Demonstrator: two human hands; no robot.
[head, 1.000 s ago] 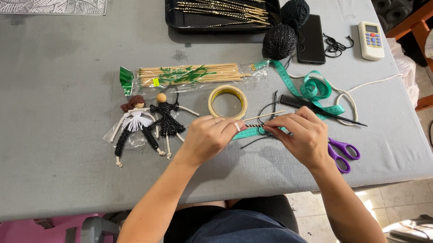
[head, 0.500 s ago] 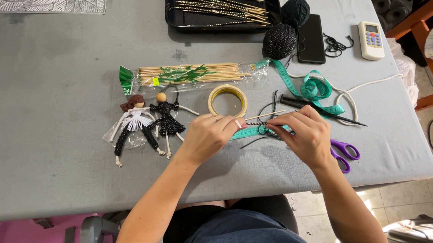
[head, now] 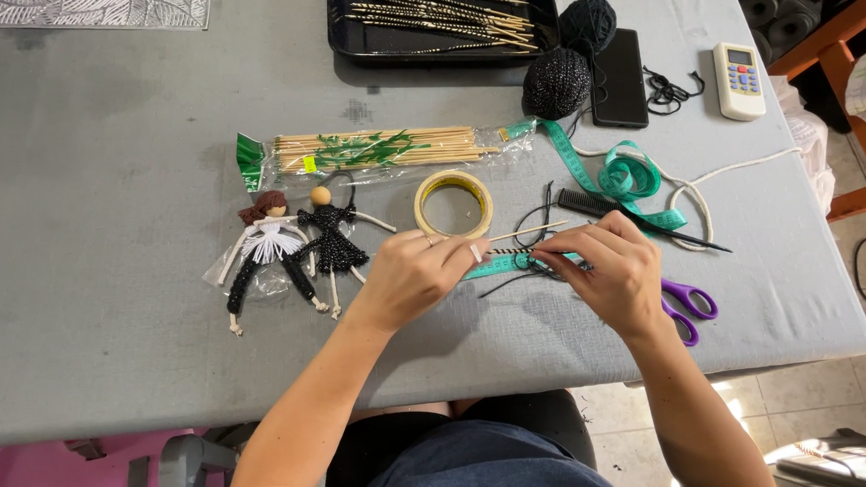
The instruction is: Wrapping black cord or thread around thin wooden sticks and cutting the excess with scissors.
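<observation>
Right hand (head: pixel 610 273) shifted slightly left, fingers of both hands pinched shut on thread-wrapped stick (head: pixel 514 253), left hand (head: pixel 417 273) beside tape roll (head: pixel 453 204)

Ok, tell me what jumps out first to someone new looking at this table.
Both hands meet mid-table: the left hand and right hand pinch a thin stick wound with black cord above a green tape measure. Left of them lie two small dolls; a black tray of wrapped sticks sits at the far edge.

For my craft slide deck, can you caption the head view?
Both hands, left and right, wind black yarn around a wooden skewer over a green tape measure.
</observation>
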